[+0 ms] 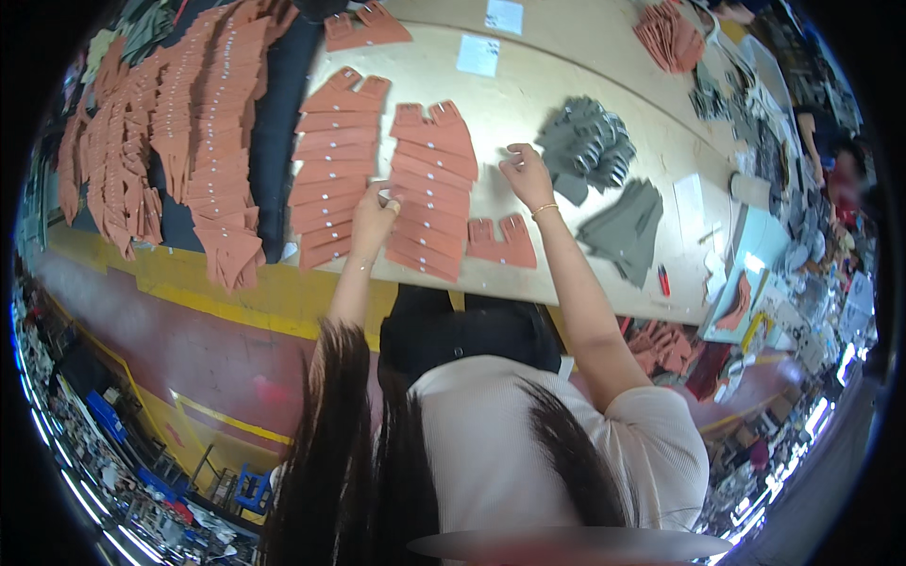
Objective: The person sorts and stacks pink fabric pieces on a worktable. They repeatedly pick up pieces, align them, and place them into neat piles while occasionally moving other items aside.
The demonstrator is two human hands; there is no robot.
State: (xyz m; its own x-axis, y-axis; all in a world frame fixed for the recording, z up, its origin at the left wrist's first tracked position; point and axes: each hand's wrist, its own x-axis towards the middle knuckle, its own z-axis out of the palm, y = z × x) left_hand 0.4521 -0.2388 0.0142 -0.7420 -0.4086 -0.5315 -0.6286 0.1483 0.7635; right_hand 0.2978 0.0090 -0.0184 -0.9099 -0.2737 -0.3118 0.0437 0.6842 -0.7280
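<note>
Nearest the camera, long dark hair and a pale ribbed top fill the lower middle, and both bare forearms reach up from there to the pale surface. The left hand rests at the left edge of a fanned column of rust-coloured cut pieces, its grip pinched on something small and whitish. The right hand sits at the column's right edge, fingers curled, though whether it grasps a piece cannot be told. Just below that wrist lies a single rust piece. A second overlapped column lies beside the left hand. Farther right sit grey cut pieces. Beyond, at the far left, many more rust pieces spread over a dark cloth
</note>
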